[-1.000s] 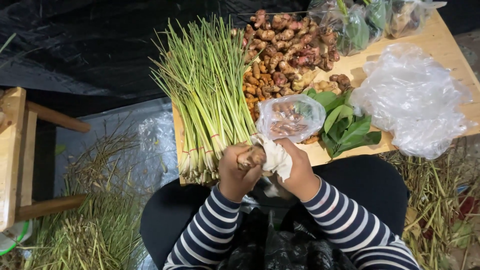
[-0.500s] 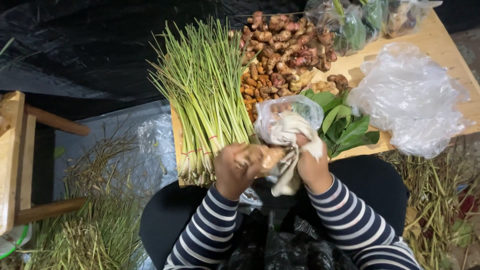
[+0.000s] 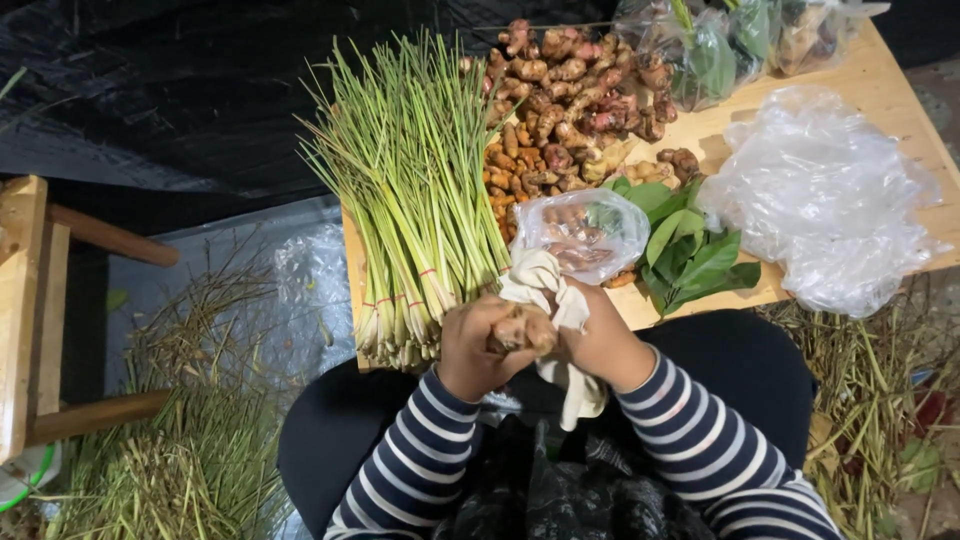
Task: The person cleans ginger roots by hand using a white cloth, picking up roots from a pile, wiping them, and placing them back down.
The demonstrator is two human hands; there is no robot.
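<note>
My left hand [image 3: 472, 345] grips a knobbly brown root [image 3: 522, 328] at the near edge of the wooden table [image 3: 910, 115]. My right hand [image 3: 603, 345] holds a pale cloth [image 3: 545, 285] that wraps over the root and hangs down toward my lap. Both hands meet just in front of a clear bag of roots [image 3: 580, 232]. Bundles of green lemongrass stalks [image 3: 415, 205] lie to the left of my hands. Behind them is a pile of reddish-brown rhizomes [image 3: 570, 95].
Green leaves [image 3: 690, 245] lie to the right of the bag, and crumpled clear plastic bags [image 3: 830, 195] beyond them. More bagged greens [image 3: 715, 40] sit at the far edge. Cut stalk trimmings [image 3: 170, 460] cover the floor left. A wooden stool [image 3: 40, 300] stands at far left.
The cloth was lifted up over the bag half a second ago and has come back down onto the root. My hands have stayed together at the table's near edge.
</note>
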